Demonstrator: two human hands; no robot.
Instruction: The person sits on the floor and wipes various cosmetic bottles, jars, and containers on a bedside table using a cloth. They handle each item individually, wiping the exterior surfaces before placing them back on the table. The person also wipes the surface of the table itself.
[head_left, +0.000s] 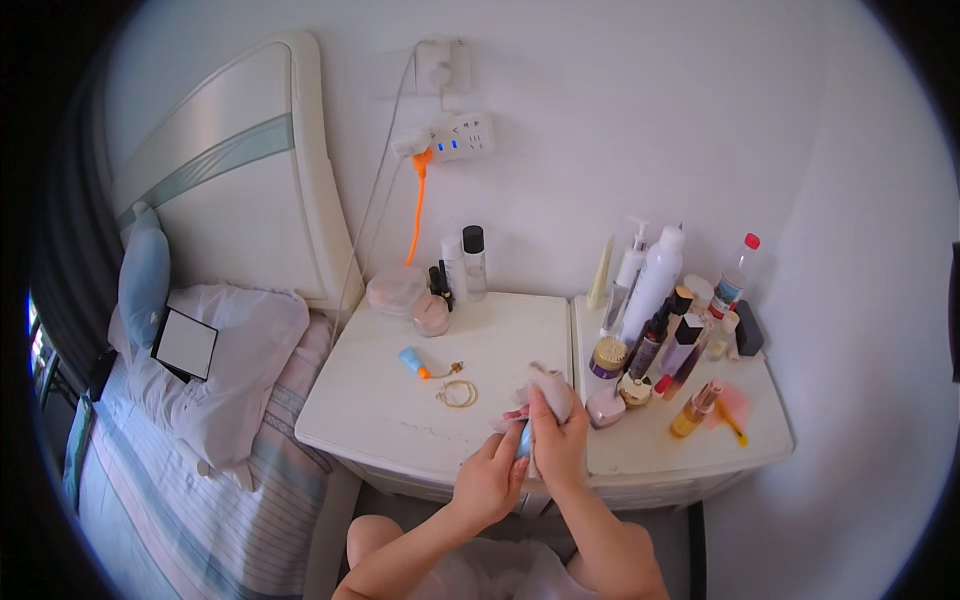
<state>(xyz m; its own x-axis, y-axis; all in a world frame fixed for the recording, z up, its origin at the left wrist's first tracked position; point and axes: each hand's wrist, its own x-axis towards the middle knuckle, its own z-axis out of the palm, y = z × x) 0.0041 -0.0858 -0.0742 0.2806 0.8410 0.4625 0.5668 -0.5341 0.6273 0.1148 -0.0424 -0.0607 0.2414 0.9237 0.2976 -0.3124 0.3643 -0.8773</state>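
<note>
My left hand (486, 481) grips a small light blue object (524, 441), mostly covered by my fingers. Beside it, my right hand (559, 444) holds a crumpled whitish cloth or tissue (551, 391) against the object's upper end. Both hands meet above the front edge of the white cabinet top (360, 412). To their left lie a small blue tube with an orange cap (413, 362), a gold-coloured bracelet (456, 394) and a small brown ornament (455, 367). A pink-lidded jar (606, 407) stands just right of my right hand.
Several cosmetic bottles, including a tall white spray can (652, 281), crowd the right side. An amber bottle (694, 411) stands near the front right. A round powder jar (430, 315) sits at the back left. An orange cord (418, 214) hangs from a power strip (461, 137). A mirror (186, 343) rests on the bed.
</note>
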